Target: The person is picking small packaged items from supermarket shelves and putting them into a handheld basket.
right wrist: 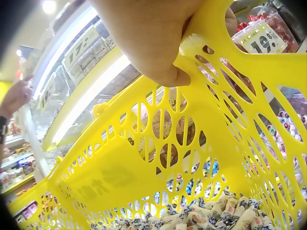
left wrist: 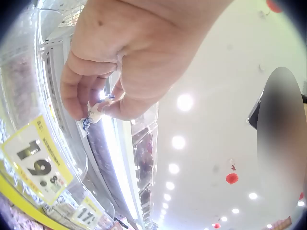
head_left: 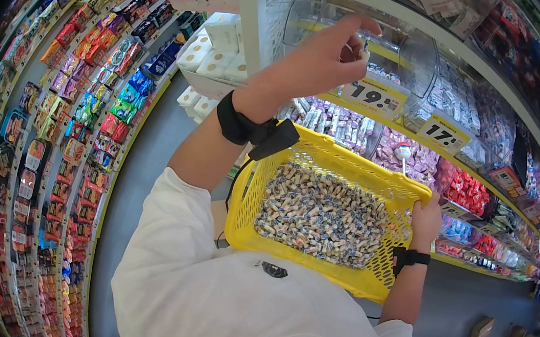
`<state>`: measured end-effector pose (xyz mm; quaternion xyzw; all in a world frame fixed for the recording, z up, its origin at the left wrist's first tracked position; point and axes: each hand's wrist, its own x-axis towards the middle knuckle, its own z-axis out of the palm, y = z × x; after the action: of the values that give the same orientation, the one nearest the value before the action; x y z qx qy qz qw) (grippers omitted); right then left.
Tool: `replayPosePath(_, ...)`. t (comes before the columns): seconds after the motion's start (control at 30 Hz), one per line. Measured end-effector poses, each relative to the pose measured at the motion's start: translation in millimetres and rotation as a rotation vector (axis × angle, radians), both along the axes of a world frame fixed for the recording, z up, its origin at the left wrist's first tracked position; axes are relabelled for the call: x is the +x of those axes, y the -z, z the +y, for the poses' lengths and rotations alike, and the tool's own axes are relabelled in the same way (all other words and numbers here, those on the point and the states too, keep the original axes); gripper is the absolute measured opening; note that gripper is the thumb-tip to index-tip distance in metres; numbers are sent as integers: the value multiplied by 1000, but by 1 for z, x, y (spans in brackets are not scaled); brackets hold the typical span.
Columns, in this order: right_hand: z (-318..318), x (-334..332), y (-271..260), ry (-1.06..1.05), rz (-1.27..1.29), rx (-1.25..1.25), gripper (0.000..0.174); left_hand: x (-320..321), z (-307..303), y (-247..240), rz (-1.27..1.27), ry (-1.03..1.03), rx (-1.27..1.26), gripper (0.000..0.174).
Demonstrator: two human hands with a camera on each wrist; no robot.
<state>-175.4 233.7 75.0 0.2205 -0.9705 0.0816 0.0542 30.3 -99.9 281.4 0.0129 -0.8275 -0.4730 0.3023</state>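
Note:
Between thumb and fingertips, my left hand pinches a small wrapped candy with blue and white twisted ends, raised in front of the clear bins by the 19.8 price tag. My right hand grips the right rim of a yellow basket, thumb over the edge. Inside the basket lies a thick layer of similar wrapped candies, below both hands. The basket stands close against my body, next to the lower shelf.
Candy bins with price tags line the shelves at front and right. Stacked white packages stand left of the bins. Across a grey aisle, packaged snacks fill the left shelves. A box lies on the floor at right.

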Motion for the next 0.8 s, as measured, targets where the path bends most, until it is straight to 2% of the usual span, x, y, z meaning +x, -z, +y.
replayPosePath(0.1,-1,2,-3,12,-11,-14,42,-6,-12,-15,-56,-64,-122,31)
replayPosePath(0.27,-3,3,-5,11,-15,-31,42,-35,-53,-14,-212,-120,-232,19)
replayPosePath(0.4,-2,3,-5,6,-20,-36,43,-58,-77,-7,-282,-137,-314,26)
replayPosePath(0.6,-3,5,-10,12,-50,-28,42,-76,-91,0,-677,-209,-309,43)
replayPosePath(0.7,-3,3,-6,9,-37,-28,42,-84,-96,10,-815,-183,-235,46)
replayPosePath(0.8,-3,3,-6,10,-33,-23,42,-88,-99,18,-862,-173,-335,46)
